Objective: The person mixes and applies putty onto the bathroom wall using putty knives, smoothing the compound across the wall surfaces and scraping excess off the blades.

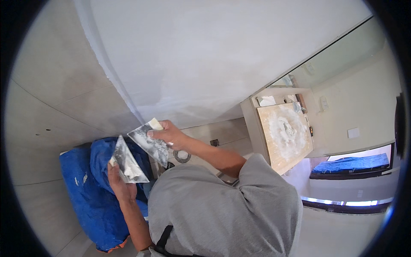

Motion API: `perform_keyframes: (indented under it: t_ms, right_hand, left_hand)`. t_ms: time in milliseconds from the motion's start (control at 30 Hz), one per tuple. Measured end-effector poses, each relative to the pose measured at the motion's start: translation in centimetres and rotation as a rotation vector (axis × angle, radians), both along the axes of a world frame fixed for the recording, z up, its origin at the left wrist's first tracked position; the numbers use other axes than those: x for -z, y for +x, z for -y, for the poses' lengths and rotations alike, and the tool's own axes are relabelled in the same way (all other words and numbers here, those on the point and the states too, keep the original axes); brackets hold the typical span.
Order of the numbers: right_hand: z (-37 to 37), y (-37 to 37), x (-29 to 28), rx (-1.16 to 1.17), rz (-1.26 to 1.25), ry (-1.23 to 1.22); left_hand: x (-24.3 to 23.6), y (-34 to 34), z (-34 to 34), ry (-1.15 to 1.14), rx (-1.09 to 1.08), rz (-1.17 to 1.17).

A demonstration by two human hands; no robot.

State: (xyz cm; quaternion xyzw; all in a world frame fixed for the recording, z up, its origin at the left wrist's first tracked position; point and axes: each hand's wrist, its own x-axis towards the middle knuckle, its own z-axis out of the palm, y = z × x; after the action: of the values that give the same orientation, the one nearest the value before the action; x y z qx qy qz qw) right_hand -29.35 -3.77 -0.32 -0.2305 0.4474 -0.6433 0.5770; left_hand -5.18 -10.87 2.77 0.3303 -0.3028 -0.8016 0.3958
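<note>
My left hand (120, 183) is closed around a wide metal putty knife (126, 159), its blade tilted upward with a lump of white putty on its lower part. Just to the right and slightly farther off, my right hand (172, 135) grips a second wide putty knife (150, 144), thumb pressed on its white-smeared blade. The two blades lie close together, edges facing; I cannot tell whether they touch. Most of each handle is hidden by the fingers. Ahead of both hands rises a white wall (171, 64).
A bulky object under blue sheeting (81, 192) stands at the left, below a tiled wall (47, 98). To the right, a wooden board (266, 128) bears white powder and a putty heap. A round floor fitting (183, 160) shows below my right forearm. A mirror (342, 64) is at far right.
</note>
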Motion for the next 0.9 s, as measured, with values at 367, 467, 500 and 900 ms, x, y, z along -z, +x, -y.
perform_keyframes:
  t_ms: [367,467,500,900]
  right_hand:
    - [-2.7,-1.3,6.2,0.091,0.060,0.111]
    - [-4.4,-1.8,8.0,0.190,0.202,0.203]
    - [-4.6,-1.7,8.6,0.235,0.244,0.233]
    - [-9.4,-2.2,17.8,0.595,0.275,0.404]
  left_hand:
    - [-0.1,2.6,-0.2,-0.010,-0.015,-0.012]
    - [0.4,3.0,-1.0,0.027,-0.028,0.013]
    - [0.6,3.1,-1.1,0.063,-0.065,0.049]
    - [3.0,3.9,-0.6,0.103,0.024,0.025]
